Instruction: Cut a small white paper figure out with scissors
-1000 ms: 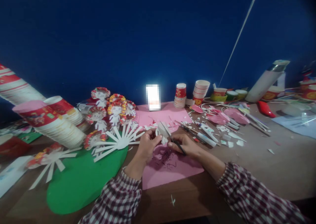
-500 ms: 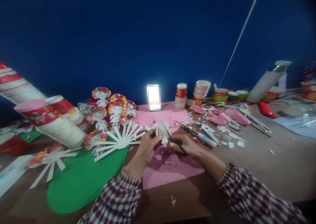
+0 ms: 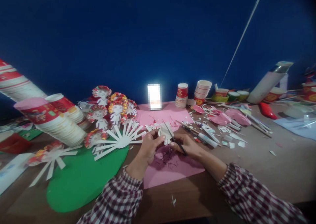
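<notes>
White paper cutout (image 3: pixel 163 131): above bench (image 3: pixel 195 197), mid-front edge; left hand (image 3: pixel 150 146) fingers pinched on it. Right hand (image 3: pixel 187 146) fingers curled round scissors (image 3: pixel 173 137), blades alongside cutout. Pink sheet (image 3: pixel 184 171) beneath: dark marks, illegible. Red cup (image 3: pixel 182 91), back edge: print unreadable.

At the centre of the frame, the left hand (image 3: pixel 148 147) pinches a small white paper cutout (image 3: pixel 164 130); the right hand (image 3: pixel 187 145) grips black-handled metal scissors (image 3: pixel 182 148), blades at the cutout. Below them lies a pink paper sheet (image 3: pixel 176 178). Lower left spreads a rounded green sheet (image 3: pixel 74 184); mid-left lean stacked red-and-white paper cups (image 3: pixel 60 127). A dark blue wall (image 3: pixel 123 36) fills the top.
</notes>
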Available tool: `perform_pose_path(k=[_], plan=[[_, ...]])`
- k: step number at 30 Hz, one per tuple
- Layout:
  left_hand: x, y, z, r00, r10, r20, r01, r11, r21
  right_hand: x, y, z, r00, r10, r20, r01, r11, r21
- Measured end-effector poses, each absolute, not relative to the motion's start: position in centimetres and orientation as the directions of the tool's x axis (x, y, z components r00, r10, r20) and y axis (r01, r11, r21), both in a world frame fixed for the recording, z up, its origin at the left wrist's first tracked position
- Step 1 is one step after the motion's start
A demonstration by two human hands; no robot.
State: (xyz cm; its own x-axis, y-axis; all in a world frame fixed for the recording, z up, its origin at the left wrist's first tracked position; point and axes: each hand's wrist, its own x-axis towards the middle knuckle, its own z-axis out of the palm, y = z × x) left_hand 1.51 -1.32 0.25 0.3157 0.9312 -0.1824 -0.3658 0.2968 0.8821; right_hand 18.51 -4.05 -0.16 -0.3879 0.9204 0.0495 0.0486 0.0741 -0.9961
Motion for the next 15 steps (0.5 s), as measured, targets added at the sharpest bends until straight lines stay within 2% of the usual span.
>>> perform_pose_path(k=[9,15], plan=[[1.57,-1.40,0.47,0.309,0.932,-0.190,-0.373,0.303,0.877,18.44,-4.19,0.11,-0.348,0.936,0.057,0.073,0.087,-0.994],[1.67,-1.36,0.45,0.299,0.929,-0.217,-0.376,0.323,0.868,18.25,-4.32,-0.05,-0.332,0.943,0.008,0.043,0.024,-0.999]])
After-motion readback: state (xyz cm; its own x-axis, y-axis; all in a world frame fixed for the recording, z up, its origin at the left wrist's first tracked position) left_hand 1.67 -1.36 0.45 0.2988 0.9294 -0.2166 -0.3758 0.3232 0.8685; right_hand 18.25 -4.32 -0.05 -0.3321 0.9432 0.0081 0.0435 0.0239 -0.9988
